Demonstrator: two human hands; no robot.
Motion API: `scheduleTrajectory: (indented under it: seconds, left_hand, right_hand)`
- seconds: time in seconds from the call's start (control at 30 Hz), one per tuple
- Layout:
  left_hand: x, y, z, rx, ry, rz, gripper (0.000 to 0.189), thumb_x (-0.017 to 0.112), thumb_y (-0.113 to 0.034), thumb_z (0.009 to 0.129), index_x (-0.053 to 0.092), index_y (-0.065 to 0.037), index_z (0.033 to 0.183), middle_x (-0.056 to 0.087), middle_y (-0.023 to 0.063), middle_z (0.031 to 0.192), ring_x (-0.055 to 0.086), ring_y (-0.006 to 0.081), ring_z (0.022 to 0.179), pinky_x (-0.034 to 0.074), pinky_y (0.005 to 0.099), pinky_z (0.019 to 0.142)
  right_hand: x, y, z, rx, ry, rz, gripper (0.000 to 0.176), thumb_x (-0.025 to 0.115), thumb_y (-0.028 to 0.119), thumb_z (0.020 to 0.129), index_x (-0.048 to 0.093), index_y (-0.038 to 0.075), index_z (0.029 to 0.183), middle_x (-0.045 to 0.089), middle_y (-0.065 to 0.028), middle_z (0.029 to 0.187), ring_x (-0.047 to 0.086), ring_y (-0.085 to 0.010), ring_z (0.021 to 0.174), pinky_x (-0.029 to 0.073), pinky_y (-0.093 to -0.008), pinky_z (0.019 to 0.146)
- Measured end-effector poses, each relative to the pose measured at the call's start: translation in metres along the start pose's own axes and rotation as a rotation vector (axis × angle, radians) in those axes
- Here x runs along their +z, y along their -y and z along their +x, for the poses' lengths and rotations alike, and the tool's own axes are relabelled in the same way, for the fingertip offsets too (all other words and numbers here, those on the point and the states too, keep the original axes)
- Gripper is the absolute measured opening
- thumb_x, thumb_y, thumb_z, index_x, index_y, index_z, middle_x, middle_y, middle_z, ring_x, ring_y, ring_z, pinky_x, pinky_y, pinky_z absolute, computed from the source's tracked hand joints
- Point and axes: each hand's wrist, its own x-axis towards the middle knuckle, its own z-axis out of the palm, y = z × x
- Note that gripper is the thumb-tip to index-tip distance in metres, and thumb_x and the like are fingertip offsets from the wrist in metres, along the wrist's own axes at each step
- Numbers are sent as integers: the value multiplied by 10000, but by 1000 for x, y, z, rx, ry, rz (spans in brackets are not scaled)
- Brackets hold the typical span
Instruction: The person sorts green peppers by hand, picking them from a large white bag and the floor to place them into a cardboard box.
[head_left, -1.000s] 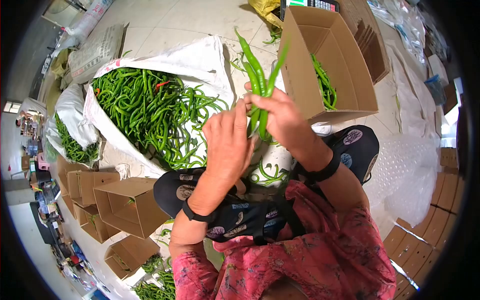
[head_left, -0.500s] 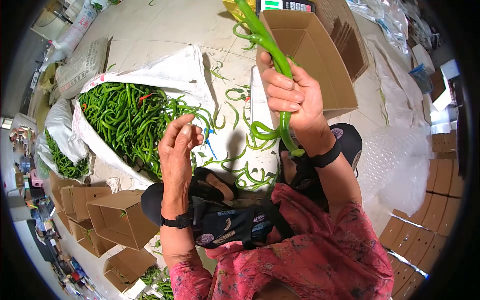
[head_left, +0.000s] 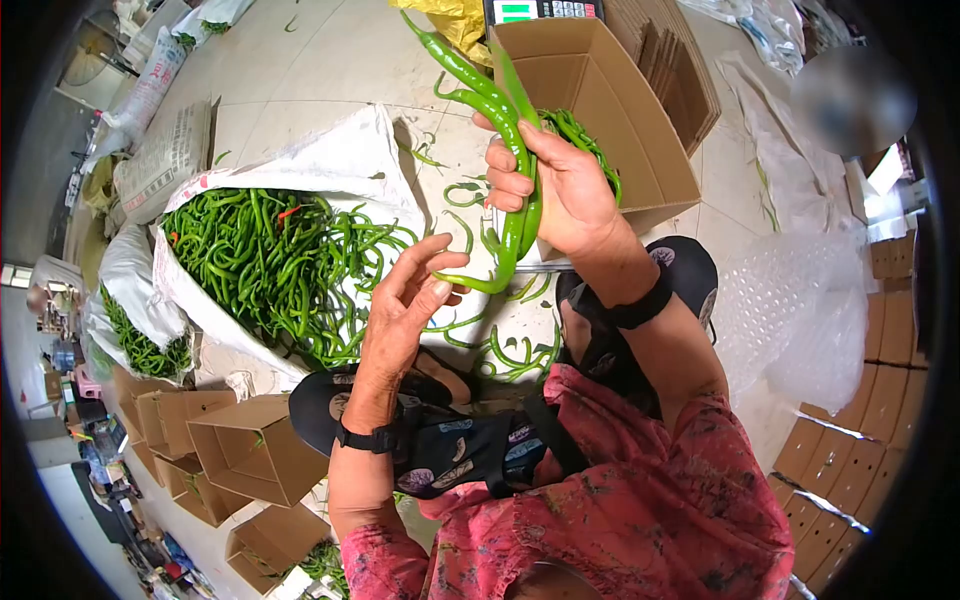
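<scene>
Several long green chili peppers (head_left: 513, 245) are gripped in my right hand (head_left: 575, 195), their upper ends pointing up and left past the thumb. My left hand (head_left: 400, 310) meets the bent lower end of one of these peppers, which lies between its thumb and fingers. A wide-mouthed white sack (head_left: 352, 150) lies to the left, with a heap of green chili peppers (head_left: 260, 260) spilling out and a red one among them. Just beyond my right hand stands an open cardboard box (head_left: 650, 140), with some green peppers (head_left: 590, 145) inside.
Loose peppers (head_left: 515, 360) lie on the floor between my feet. A scale (head_left: 545, 10) with a lit display stands behind the box. Smaller cardboard boxes (head_left: 255, 450) sit at the lower left, and bubble wrap (head_left: 790, 310) lies at the right. Another sack (head_left: 130, 270) leans far left.
My right hand has moved slightly left and down, turning the peppers. My left hand has moved right and now meets a pepper's lower end. Peppers inside the box have come into view.
</scene>
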Motion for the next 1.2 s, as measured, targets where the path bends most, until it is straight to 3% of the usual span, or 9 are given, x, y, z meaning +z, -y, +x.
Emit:
scheduleTrajectory:
  seconds: [0.67, 0.77, 0.8, 0.83, 0.87, 1.0, 1.07, 1.13, 1.2]
  left_hand:
    - [-38, -43, -7, -11, -235, 179, 386, 618, -180, 880, 591, 10, 1215, 671, 97, 954, 619, 155, 798, 510, 283, 743]
    - [-69, -76, -12, 19, -269, 373, 422, 629, -211, 891, 569, 43, 1223, 646, 83, 931, 582, 143, 785, 474, 268, 708]
    - [-83, -81, -16, 9, -293, 367, 449, 648, -214, 894, 552, 40, 1253, 643, 76, 934, 577, 133, 784, 476, 265, 717]
    - [-98, -83, -17, 12, -327, 362, 479, 666, -217, 898, 536, 37, 1283, 640, 70, 937, 573, 123, 783, 478, 261, 726]
    - [-115, -80, -22, -7, -374, 415, 461, 620, -202, 925, 519, 42, 1302, 640, 66, 958, 572, 117, 799, 469, 252, 743]
    - [-198, 0, -52, -181, -462, 489, 464, 631, -243, 894, 538, 3, 1277, 649, 67, 964, 597, 115, 859, 461, 254, 773]
    - [-230, 79, -72, -321, -488, 429, 399, 645, -171, 878, 564, -5, 1232, 653, 35, 906, 589, 91, 749, 463, 226, 668]
    - [-258, 178, -102, -356, -344, 352, 333, 586, -158, 932, 540, -37, 1239, 649, 70, 956, 619, 142, 791, 501, 263, 708]
    - [-210, 194, -108, -409, -366, 100, 325, 568, -154, 936, 532, -47, 1241, 646, 87, 988, 623, 167, 845, 508, 299, 737]
  right_hand:
    - [3, 143, -38, -106, -352, -716, 294, 537, 196, 983, 519, -1, 1201, 609, -96, 944, 590, -153, 812, 518, -282, 712]
    - [-72, 170, -18, 97, -624, -1305, 338, 642, 333, 914, 605, 24, 1046, 601, -63, 967, 550, -167, 889, 458, -337, 798]
    - [-96, 180, -24, 94, -670, -1504, 583, 654, 406, 890, 507, -9, 1271, 608, -52, 1044, 550, -147, 926, 450, -314, 796]
    - [-62, 168, -27, 31, -683, -1564, 503, 654, 415, 886, 602, 2, 1168, 610, -76, 1092, 535, -164, 1024, 423, -334, 875]
    - [-51, 157, -27, -20, -772, -1517, 586, 654, 406, 889, 548, -10, 1287, 614, -92, 1176, 556, -166, 1060, 424, -323, 908]
    - [31, 107, -54, 132, -477, -1261, 550, 598, 378, 936, 515, 1, 1328, 596, -104, 1243, 572, -162, 1086, 459, -294, 908]
    - [53, 75, -74, 204, -397, -1193, 532, 588, 381, 934, 532, -6, 1294, 595, -107, 1243, 613, -172, 995, 505, -290, 792]
    - [60, 43, -84, 332, -524, -981, 462, 566, 323, 946, 548, -18, 1256, 621, -107, 1157, 623, -158, 911, 507, -268, 732]
    - [54, 23, -92, 486, -457, -887, 412, 540, 264, 961, 538, -20, 1260, 630, -102, 1067, 617, -144, 880, 501, -260, 735]
